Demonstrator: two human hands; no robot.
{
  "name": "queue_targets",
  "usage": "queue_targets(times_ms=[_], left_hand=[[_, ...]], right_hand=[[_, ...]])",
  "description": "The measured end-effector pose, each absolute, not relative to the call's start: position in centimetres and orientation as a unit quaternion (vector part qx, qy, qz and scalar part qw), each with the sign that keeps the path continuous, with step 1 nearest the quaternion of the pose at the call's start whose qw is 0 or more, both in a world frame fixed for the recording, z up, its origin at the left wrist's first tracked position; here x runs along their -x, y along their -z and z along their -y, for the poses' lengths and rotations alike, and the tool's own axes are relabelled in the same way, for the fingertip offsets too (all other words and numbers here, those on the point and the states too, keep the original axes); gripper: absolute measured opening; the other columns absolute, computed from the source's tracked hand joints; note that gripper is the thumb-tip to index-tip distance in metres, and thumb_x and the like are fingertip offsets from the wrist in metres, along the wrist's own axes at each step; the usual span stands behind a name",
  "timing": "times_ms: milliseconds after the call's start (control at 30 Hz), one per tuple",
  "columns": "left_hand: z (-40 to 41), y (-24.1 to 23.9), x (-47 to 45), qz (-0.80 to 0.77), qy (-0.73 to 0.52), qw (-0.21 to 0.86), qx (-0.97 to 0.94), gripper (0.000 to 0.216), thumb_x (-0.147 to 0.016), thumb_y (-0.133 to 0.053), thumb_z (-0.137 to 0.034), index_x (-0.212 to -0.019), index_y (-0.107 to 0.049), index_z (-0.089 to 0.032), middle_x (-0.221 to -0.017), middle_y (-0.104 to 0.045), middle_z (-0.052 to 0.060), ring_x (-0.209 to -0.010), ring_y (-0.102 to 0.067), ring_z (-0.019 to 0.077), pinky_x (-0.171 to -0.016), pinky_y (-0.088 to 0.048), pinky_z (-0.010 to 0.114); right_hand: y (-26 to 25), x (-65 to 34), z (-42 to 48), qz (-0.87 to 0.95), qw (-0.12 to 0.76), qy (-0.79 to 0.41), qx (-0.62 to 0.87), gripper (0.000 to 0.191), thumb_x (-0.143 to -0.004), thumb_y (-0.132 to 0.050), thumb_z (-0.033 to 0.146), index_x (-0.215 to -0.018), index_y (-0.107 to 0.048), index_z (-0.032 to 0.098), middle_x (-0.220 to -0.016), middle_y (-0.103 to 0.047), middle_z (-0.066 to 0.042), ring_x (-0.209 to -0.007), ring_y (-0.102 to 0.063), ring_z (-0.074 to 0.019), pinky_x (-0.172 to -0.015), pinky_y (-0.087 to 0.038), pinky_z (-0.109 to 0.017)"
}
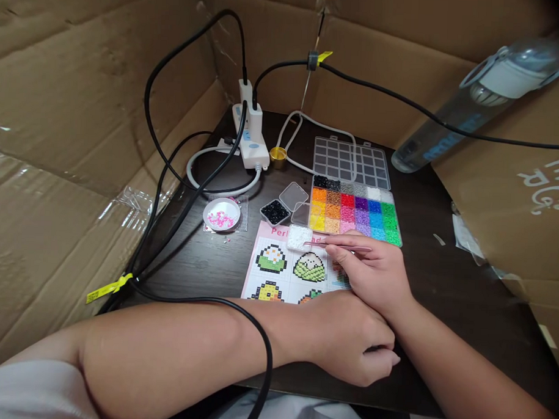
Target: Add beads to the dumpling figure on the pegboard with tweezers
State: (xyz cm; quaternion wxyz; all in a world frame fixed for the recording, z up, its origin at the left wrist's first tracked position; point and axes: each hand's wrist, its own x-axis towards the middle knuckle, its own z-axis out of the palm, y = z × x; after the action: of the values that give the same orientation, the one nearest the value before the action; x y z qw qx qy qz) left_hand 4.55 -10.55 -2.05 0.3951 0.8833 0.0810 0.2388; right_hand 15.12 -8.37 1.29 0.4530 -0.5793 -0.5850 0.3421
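My right hand (378,268) pinches pink tweezers (351,247). Their tips reach into a small clear box of white beads (299,237), which rests on the top of a printed bead pattern sheet (284,277). Across the sheet's lower part lies my left forearm, and my left hand (355,337) is curled into a loose fist beside my right wrist. Nothing shows in its fingers, though the palm is hidden. Just behind the sheet sits an open box of black beads (274,212). A many-coloured bead organizer (355,212) stands beyond my right hand, its lid folded back.
On the left, a white dish (221,214) of pink and white beads overlaps a clear pegboard (240,208). Behind are a power strip (252,144) and a gold cup (277,156). A black cable (257,322) loops over my left forearm. A water bottle (466,112) leans against the cardboard wall.
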Motion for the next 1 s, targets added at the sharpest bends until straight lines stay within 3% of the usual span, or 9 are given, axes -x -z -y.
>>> queue_targets(times_ms=[333,500,633,833,1000], left_hand=[[10.4,1.7,-4.4,-0.077,-0.218,0.403,-0.886,0.026,-0.087,-0.058,-0.027,-0.071,-0.074,-0.013,-0.067,-0.072,0.003,-0.066,-0.064,0.0150,-0.061,-0.048,0.026],[10.2,2.0,-4.6,-0.044,-0.259,0.396,-0.880,0.024,-0.087,-0.058,-0.024,-0.070,-0.071,-0.013,-0.069,-0.072,0.005,-0.069,-0.065,0.0152,-0.077,-0.054,0.029],[10.1,1.9,-4.5,-0.045,-0.256,0.405,-0.876,0.022,-0.087,-0.057,-0.021,-0.073,-0.071,-0.012,-0.072,-0.073,0.006,-0.072,-0.067,0.0160,-0.081,-0.054,0.031],[10.0,1.5,-4.4,-0.040,-0.252,0.402,-0.879,0.022,-0.087,-0.057,-0.020,-0.074,-0.072,-0.010,-0.072,-0.073,0.007,-0.071,-0.068,0.0164,-0.080,-0.053,0.031],[10.0,1.2,-4.4,-0.046,-0.241,0.403,-0.881,0.020,-0.088,-0.057,-0.019,-0.075,-0.071,-0.011,-0.074,-0.074,0.007,-0.074,-0.068,0.0167,-0.081,-0.054,0.031]], right_hand=[[-1.4,-15.3,8.6,0.591,0.466,-0.308,0.582,0.013,-0.083,-0.073,0.021,-0.088,-0.082,0.028,-0.089,-0.080,-0.001,-0.073,-0.076,-0.0170,-0.060,-0.063,-0.027],[-2.9,-16.9,8.9,0.564,0.522,-0.213,0.603,0.006,-0.080,-0.078,0.022,-0.082,-0.081,0.027,-0.082,-0.080,-0.002,-0.075,-0.076,-0.0204,-0.066,-0.064,-0.032],[-3.2,-20.8,10.0,0.524,0.566,-0.161,0.616,0.006,-0.081,-0.079,0.032,-0.085,-0.079,0.027,-0.086,-0.080,-0.005,-0.076,-0.076,-0.0223,-0.068,-0.064,-0.036],[-0.4,-26.2,12.9,0.468,0.583,-0.173,0.641,0.012,-0.078,-0.082,0.029,-0.087,-0.079,0.022,-0.082,-0.080,-0.005,-0.077,-0.077,-0.0206,-0.076,-0.064,-0.034],[1.9,-26.9,13.8,0.466,0.565,-0.199,0.651,0.016,-0.079,-0.081,0.034,-0.087,-0.078,0.020,-0.084,-0.080,-0.008,-0.080,-0.078,-0.0244,-0.075,-0.064,-0.039]])
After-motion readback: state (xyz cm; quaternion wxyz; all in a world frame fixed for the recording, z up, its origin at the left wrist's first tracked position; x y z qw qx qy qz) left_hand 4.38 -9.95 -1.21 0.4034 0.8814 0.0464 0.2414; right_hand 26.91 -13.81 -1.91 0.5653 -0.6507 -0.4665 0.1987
